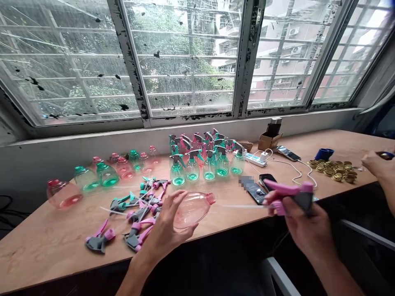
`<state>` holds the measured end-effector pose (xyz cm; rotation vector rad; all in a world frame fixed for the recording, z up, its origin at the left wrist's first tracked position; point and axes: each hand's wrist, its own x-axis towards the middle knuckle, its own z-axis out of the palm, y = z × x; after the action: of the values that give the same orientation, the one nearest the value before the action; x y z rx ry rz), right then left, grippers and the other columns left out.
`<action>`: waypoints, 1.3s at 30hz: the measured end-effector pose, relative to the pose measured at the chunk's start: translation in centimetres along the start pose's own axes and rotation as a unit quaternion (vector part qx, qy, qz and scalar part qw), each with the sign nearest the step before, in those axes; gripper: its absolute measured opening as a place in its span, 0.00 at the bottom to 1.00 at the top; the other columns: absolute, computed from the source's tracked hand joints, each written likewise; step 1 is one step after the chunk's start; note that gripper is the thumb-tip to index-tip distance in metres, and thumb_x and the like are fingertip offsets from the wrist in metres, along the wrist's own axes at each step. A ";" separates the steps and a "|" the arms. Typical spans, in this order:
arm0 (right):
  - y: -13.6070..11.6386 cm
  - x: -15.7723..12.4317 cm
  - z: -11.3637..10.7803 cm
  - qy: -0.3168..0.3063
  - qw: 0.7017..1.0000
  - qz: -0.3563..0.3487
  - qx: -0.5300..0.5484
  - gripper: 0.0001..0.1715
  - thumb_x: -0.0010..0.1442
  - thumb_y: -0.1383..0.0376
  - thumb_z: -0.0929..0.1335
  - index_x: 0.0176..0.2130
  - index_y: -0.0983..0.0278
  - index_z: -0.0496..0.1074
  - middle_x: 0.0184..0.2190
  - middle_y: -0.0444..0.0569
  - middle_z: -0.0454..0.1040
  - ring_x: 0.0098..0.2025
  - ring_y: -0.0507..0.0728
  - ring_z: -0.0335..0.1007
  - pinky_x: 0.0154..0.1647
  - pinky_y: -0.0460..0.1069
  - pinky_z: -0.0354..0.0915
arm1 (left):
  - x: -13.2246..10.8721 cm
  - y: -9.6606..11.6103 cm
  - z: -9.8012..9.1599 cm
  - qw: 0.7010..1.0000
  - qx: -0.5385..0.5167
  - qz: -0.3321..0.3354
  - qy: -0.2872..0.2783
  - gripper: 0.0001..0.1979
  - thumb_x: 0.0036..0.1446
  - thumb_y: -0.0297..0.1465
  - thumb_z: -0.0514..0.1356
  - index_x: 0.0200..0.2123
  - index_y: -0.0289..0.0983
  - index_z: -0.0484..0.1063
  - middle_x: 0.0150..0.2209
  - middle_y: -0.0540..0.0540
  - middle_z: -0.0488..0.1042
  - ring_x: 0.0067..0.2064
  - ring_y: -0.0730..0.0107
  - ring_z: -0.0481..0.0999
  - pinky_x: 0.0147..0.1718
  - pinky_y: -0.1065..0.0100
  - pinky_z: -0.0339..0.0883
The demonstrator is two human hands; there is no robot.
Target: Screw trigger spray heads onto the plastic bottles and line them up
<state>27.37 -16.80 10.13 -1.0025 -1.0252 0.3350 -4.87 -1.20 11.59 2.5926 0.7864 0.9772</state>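
My left hand (168, 230) is wrapped round a clear pink bottle (196, 209), which lies tilted on its side with its neck toward the right. In my right hand (304, 230) is a pink and grey spray head (293, 195). Its thin white tube points left at the bottle's mouth, with the tip apart from it or close by; the tip is faint. Loose pink, green and grey spray heads (140, 209) lie in a pile left of my left hand. One more pink and grey spray head (100, 238) lies nearer the table's front edge.
Open pink and green bottles (108, 174) stand at the left. Several bottles with spray heads (193, 166) are grouped by the window wall. Phones (254, 191), a power strip (256, 158), cables and gold-coloured caps (338, 170) lie rightward. Another person's hand (381, 164) is at the right edge.
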 end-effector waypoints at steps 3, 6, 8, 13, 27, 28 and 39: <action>-3.3 2.0 0.5 0.074 0.996 -0.011 0.056 0.07 0.67 0.59 0.76 0.41 0.61 0.82 0.36 0.52 0.83 0.37 0.61 0.81 0.27 0.49 0.76 | 1.4 1.2 0.7 0.999 -0.029 0.021 -0.015 0.39 0.62 0.34 0.68 0.72 0.50 0.55 0.70 0.39 0.63 0.77 0.49 0.58 0.72 0.49 0.66; -3.9 3.2 1.3 0.071 0.996 -0.002 0.048 0.09 0.65 0.58 0.77 0.39 0.62 0.82 0.35 0.52 0.83 0.35 0.60 0.80 0.24 0.48 0.74 | 1.7 2.1 0.8 0.998 -0.037 0.022 -0.036 0.39 0.62 0.34 0.68 0.72 0.53 0.56 0.70 0.40 0.63 0.75 0.51 0.63 0.71 0.49 0.68; -3.6 3.5 1.9 0.020 0.999 0.020 0.034 0.11 0.66 0.57 0.77 0.39 0.62 0.82 0.34 0.53 0.83 0.34 0.59 0.80 0.24 0.48 0.74 | 1.7 2.5 0.8 0.997 -0.044 0.025 -0.051 0.40 0.62 0.35 0.69 0.72 0.56 0.55 0.71 0.42 0.62 0.74 0.52 0.64 0.71 0.50 0.68; -2.8 3.9 3.9 -0.128 0.991 0.033 0.013 0.16 0.66 0.53 0.76 0.43 0.64 0.84 0.41 0.55 0.84 0.32 0.55 0.77 0.30 0.48 0.78 | 1.8 2.6 1.2 0.995 -0.089 0.020 0.026 0.50 0.58 0.44 0.73 0.76 0.58 0.48 0.77 0.41 0.51 0.79 0.46 0.55 0.73 0.43 0.65; -0.1 3.6 7.6 -0.181 0.970 0.077 0.140 0.23 0.53 0.59 0.84 0.48 0.60 0.85 0.40 0.49 0.83 0.35 0.56 0.81 0.37 0.49 0.81 | 1.3 2.1 -0.1 0.977 -0.150 -0.142 0.056 0.52 0.58 0.52 0.70 0.77 0.60 0.45 0.74 0.39 0.62 0.74 0.39 0.65 0.71 0.34 0.63; -0.2 3.6 7.7 -0.169 0.975 0.055 0.132 0.23 0.54 0.58 0.84 0.48 0.59 0.85 0.40 0.49 0.83 0.37 0.56 0.81 0.39 0.50 0.80 | 1.3 1.8 -0.1 0.972 -0.170 -0.162 0.030 0.52 0.59 0.52 0.69 0.77 0.58 0.42 0.71 0.38 0.66 0.71 0.41 0.69 0.70 0.35 0.64; -1.1 4.2 6.1 -0.289 0.945 -0.153 0.012 0.19 0.60 0.61 0.81 0.51 0.56 0.85 0.47 0.54 0.86 0.48 0.62 0.83 0.51 0.55 0.78 | 1.2 1.7 -1.0 0.921 -0.261 -0.259 -0.131 0.49 0.57 0.68 0.54 0.72 0.45 0.60 0.43 0.42 0.79 0.48 0.53 0.81 0.58 0.50 0.75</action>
<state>24.23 -11.42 14.26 -0.7145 -1.6834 0.3928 -4.16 -1.86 13.63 1.8610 0.9182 0.5614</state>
